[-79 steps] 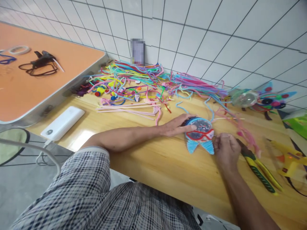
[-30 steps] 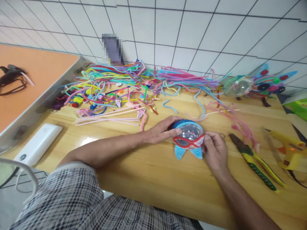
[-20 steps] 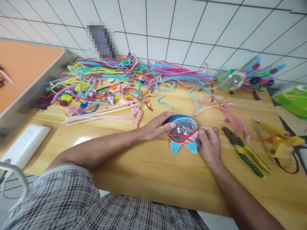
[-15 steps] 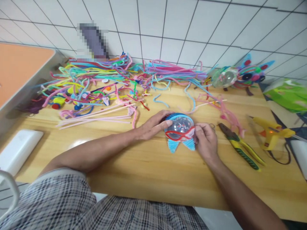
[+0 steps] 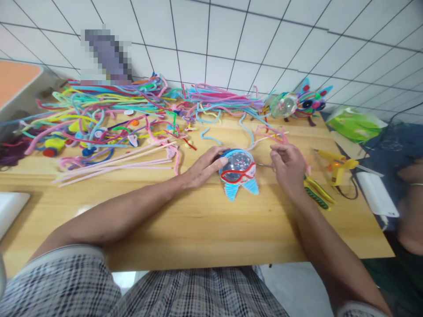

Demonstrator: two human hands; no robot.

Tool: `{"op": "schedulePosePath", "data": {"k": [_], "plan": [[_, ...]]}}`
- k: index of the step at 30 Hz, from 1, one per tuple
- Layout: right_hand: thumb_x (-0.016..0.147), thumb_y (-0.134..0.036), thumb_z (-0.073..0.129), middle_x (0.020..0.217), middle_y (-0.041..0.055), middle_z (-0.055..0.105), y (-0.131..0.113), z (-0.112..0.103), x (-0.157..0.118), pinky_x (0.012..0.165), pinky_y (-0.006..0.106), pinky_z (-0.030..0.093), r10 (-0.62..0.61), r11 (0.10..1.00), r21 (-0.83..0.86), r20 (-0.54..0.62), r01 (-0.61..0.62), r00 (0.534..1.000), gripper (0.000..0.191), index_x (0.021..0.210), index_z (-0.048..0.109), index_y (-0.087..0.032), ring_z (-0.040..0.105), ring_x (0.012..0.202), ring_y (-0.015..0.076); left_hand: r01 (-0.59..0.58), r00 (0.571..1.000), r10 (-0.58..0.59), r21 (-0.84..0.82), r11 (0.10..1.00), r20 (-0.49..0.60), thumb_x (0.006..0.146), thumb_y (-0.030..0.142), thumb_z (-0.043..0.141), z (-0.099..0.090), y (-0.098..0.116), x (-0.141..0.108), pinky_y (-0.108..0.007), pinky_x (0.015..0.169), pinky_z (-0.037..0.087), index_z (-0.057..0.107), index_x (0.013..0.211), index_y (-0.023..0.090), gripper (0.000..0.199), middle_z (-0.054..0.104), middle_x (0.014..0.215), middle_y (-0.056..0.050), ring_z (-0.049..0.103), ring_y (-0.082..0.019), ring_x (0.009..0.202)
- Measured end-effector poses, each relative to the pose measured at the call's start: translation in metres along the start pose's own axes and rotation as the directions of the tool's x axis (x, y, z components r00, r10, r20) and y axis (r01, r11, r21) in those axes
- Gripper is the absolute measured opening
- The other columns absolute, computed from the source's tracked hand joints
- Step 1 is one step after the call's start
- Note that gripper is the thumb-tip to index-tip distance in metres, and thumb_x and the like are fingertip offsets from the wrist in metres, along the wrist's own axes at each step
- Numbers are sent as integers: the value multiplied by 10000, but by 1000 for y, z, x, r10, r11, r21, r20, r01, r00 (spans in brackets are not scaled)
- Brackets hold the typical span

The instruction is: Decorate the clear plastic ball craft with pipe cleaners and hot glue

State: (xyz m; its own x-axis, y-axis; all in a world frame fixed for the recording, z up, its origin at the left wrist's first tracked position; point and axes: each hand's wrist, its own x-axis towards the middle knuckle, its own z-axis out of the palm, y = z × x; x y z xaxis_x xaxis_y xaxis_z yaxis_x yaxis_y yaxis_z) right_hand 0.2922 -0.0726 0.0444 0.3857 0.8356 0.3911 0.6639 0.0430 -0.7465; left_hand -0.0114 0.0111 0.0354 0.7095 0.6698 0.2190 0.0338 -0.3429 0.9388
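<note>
My left hand (image 5: 206,167) is closed on the far left side of a clear plastic ball (image 5: 236,162), its thumb over the edge. Blue chenille stems rim the ball, a red glasses-shaped outline (image 5: 238,175) crosses its near side, and two light-blue ribbed triangles (image 5: 241,189) stick out toward me. Apart from the ball, to its right, my right hand (image 5: 287,165) has thumb and fingers pinched together; whatever they hold is too small to make out. A thin dark metal piece (image 5: 264,165) shows between ball and right hand; I cannot tell if it is held.
Chenille stems (image 5: 112,101) and small coloured parts cover the back left. A finished-looking chenille figure (image 5: 310,103) stands at the back right. Pliers (image 5: 319,191), a yellow glue gun (image 5: 340,169) and a white box (image 5: 378,193) lie right. Another person's arm (image 5: 411,211) shows at the far right.
My right hand has let go of the ball's red outline and moved right and slightly away from me. My left hand keeps hold of the ball. The view has turned rightward.
</note>
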Motion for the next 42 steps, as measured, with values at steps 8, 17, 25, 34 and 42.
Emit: {"op": "schedulePosePath", "data": {"k": [8,17,25,34,42], "plan": [[1044,-229,651,1149,165,796,12,33,51,990,487,520,-351,753,-381,457,537,817,191,1049,842,-227,672,1096,333,10,1000,-10,2,1000,-10,1120,782,474,1,-3,2,-489,1297,511,641,1537,181,750,715,1516,-166,659,-324,1448],[1025,-285,667,992,93,802,2,23,73,843,407,520,-322,857,-308,306,413,896,129,948,765,-253,675,916,266,39,997,-41,-41,998,-58,1138,710,474,2,-2,3,-486,1342,473,654,1495,137,698,694,1564,-191,639,-322,1504],[984,-405,738,863,16,792,-81,-8,50,716,335,461,-253,960,-43,292,276,922,158,953,794,-260,632,742,189,-117,931,138,81,990,-339,1132,679,526,-7,16,5,-525,1269,523,610,1506,232,589,605,1636,-179,597,-315,1523],[1032,-304,666,837,22,765,-127,-2,23,768,349,447,-450,866,2,440,501,777,161,940,784,-246,641,782,198,-277,904,371,372,886,-211,1127,501,675,-19,28,10,-420,1112,598,776,1282,186,366,837,1258,-129,776,-262,1206],[1070,-289,666,860,62,772,-115,-5,33,817,421,502,-534,766,-147,396,626,747,218,873,753,-252,697,866,270,-210,951,234,133,969,-203,1077,494,750,-13,42,9,-256,754,562,805,851,174,396,839,824,-40,770,-159,771]]}}
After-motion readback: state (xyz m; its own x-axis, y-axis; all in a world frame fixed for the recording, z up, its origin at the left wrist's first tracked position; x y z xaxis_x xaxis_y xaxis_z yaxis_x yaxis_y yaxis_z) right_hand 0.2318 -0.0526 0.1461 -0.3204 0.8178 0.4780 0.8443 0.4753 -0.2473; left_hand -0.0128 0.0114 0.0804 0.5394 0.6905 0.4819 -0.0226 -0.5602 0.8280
